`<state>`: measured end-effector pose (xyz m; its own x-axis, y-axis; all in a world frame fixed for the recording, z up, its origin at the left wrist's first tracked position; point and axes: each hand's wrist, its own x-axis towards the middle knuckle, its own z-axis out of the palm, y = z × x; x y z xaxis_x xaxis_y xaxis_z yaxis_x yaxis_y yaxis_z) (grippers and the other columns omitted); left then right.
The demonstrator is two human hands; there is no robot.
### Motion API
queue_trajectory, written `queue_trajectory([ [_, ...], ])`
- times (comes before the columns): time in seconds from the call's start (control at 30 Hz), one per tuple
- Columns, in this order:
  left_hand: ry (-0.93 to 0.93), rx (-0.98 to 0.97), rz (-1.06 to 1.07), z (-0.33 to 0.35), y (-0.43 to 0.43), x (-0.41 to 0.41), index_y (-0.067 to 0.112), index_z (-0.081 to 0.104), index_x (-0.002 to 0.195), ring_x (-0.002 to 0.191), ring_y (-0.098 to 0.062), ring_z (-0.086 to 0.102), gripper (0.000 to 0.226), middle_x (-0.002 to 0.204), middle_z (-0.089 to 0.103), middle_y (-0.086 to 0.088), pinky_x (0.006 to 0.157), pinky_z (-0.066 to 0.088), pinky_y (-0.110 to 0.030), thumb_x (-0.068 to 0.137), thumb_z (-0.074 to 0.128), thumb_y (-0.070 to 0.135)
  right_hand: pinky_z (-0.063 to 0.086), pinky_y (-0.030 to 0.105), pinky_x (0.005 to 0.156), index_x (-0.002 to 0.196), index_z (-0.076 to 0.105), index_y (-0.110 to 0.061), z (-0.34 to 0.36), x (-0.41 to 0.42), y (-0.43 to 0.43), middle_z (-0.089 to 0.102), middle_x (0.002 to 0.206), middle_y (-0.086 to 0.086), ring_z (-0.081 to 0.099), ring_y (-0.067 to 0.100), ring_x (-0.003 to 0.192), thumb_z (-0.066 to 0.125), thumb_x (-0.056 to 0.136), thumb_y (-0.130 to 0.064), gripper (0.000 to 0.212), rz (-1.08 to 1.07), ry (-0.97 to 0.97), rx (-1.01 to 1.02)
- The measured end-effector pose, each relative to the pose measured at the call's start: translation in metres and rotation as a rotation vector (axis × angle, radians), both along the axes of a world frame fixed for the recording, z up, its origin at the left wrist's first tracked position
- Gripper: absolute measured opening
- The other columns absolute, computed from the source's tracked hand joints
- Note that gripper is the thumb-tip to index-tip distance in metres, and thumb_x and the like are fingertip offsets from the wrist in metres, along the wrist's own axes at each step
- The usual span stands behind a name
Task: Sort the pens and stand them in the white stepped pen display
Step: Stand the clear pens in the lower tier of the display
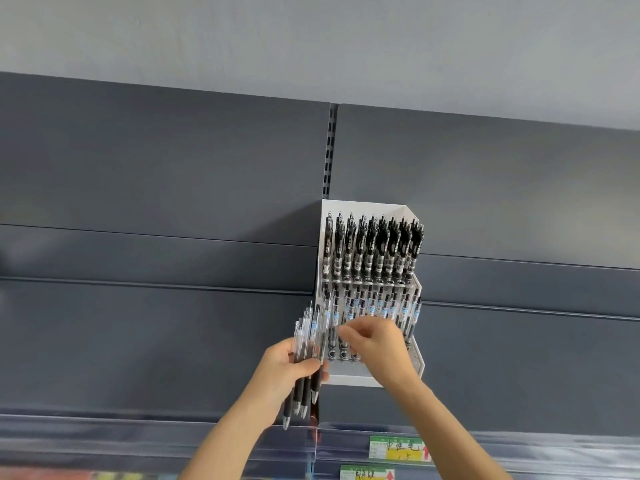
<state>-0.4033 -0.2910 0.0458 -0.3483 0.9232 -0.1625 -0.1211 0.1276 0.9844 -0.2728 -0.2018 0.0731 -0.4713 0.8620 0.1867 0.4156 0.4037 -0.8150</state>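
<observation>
My left grip (291, 368) curls round a bundle of pens (305, 329), held just beside the white stepped pen display (349, 378) as ready stock, while my right grip (375, 344) reaches bent-fingered to its middle step, pinching a pen or not I cannot tell.

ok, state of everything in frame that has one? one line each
white stepped pen display: upright against the grey back panel.
top-tier pens: standing, filled across.
middle-tier pens: standing, partly hidden by the right hand.
left hand: grips a bundle of pens, tips down, left of the display.
right hand: fingers curled among the middle-tier pens; hold unclear.
</observation>
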Motion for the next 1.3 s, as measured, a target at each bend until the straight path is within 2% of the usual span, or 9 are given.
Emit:
queue_trajectory([
  [0.1, -0.014, 0.005, -0.03, 0.001, 0.004, 0.006, 0.0, 0.061, 0.1, 0.071, -0.023, 0.07, 0.015, 0.078, 0.07, -0.014, 0.063, 0.056, -0.028, 0.087, 0.056, -0.006, 0.04, 0.021, 0.055, 0.065, 0.063, -0.023, 0.005, -0.003, -0.005, 0.052, 0.052, -0.004, 0.042, 0.002, 0.044, 0.061, 0.089, -0.023, 0.024, 0.086, 0.032, -0.116],
  [0.17, -0.032, 0.003, -0.057, 0.003, 0.006, 0.009, 0.0, 0.061, 0.1, 0.071, -0.024, 0.07, 0.016, 0.079, 0.07, -0.014, 0.062, 0.056, -0.029, 0.087, 0.056, -0.007, 0.038, 0.027, 0.057, 0.059, 0.059, -0.015, 0.005, -0.001, -0.003, 0.048, 0.054, 0.005, 0.04, 0.011, 0.047, 0.059, 0.089, -0.016, 0.03, 0.109, 0.056, -0.169],
  [0.3, -0.001, -0.014, -0.07, 0.003, 0.009, 0.013, -0.001, 0.061, 0.101, 0.073, -0.025, 0.069, 0.016, 0.081, 0.07, -0.015, 0.065, 0.057, -0.031, 0.088, 0.054, -0.007, 0.039, 0.026, 0.055, 0.055, 0.054, -0.012, 0.004, 0.003, -0.001, 0.049, 0.049, 0.0, 0.04, 0.01, 0.044, 0.056, 0.087, -0.005, 0.032, 0.075, 0.09, -0.224],
  [0.43, 0.051, -0.027, 0.016, -0.001, 0.012, 0.012, -0.002, 0.061, 0.098, 0.071, -0.023, 0.067, 0.012, 0.081, 0.07, -0.015, 0.069, 0.056, -0.035, 0.088, 0.055, -0.006, 0.042, 0.02, 0.052, 0.066, 0.06, -0.014, 0.003, 0.01, 0.004, 0.055, 0.055, -0.002, 0.045, 0.009, 0.048, 0.058, 0.088, -0.007, 0.023, -0.055, 0.122, -0.191],
  [0.63, 0.013, -0.027, 0.054, -0.004, 0.005, 0.008, 0.0, 0.062, 0.097, 0.071, -0.023, 0.07, 0.013, 0.085, 0.07, -0.017, 0.071, 0.057, -0.033, 0.09, 0.053, -0.005, 0.042, 0.018, 0.061, 0.085, 0.063, -0.007, 0.012, 0.028, 0.03, 0.06, 0.072, -0.004, 0.054, 0.01, 0.067, 0.056, 0.09, -0.011, 0.009, -0.342, 0.105, 0.1],
  [0.97, 0.03, -0.042, 0.064, -0.006, 0.001, 0.011, 0.008, 0.065, 0.096, 0.071, -0.017, 0.071, 0.016, 0.088, 0.071, -0.012, 0.068, 0.058, -0.027, 0.089, 0.055, -0.002, 0.053, 0.04, 0.069, 0.093, 0.06, 0.001, -0.017, 0.009, 0.033, 0.067, 0.084, 0.017, 0.064, 0.033, 0.076, 0.047, 0.093, -0.013, 0.019, -0.271, -0.299, 0.101],
  [1.17, 0.021, -0.043, 0.069, -0.006, -0.004, 0.01, 0.007, 0.065, 0.095, 0.066, -0.015, 0.07, 0.016, 0.079, 0.07, -0.01, 0.067, 0.058, -0.026, 0.089, 0.054, -0.003, 0.04, 0.027, 0.057, 0.097, 0.059, 0.004, -0.023, 0.008, 0.034, 0.068, 0.09, 0.021, 0.048, 0.022, 0.062, 0.047, 0.092, -0.011, 0.021, -0.303, -0.289, 0.06],
  [1.23, 0.022, -0.042, 0.064, -0.005, -0.005, 0.01, 0.006, 0.065, 0.096, 0.066, -0.015, 0.07, 0.015, 0.079, 0.07, -0.01, 0.068, 0.058, -0.026, 0.089, 0.054, -0.003, 0.046, 0.032, 0.058, 0.097, 0.06, 0.005, -0.023, 0.009, 0.034, 0.068, 0.09, 0.022, 0.054, 0.028, 0.063, 0.048, 0.091, -0.01, 0.021, -0.31, -0.273, 0.052],
  [1.3, 0.015, -0.043, 0.053, -0.002, -0.005, 0.011, 0.006, 0.065, 0.096, 0.066, -0.015, 0.07, 0.015, 0.079, 0.07, -0.01, 0.068, 0.058, -0.027, 0.089, 0.054, -0.002, 0.055, 0.039, 0.07, 0.098, 0.062, 0.004, -0.022, 0.01, 0.034, 0.069, 0.091, 0.02, 0.064, 0.032, 0.075, 0.05, 0.09, -0.011, 0.02, -0.307, -0.261, 0.045],
])
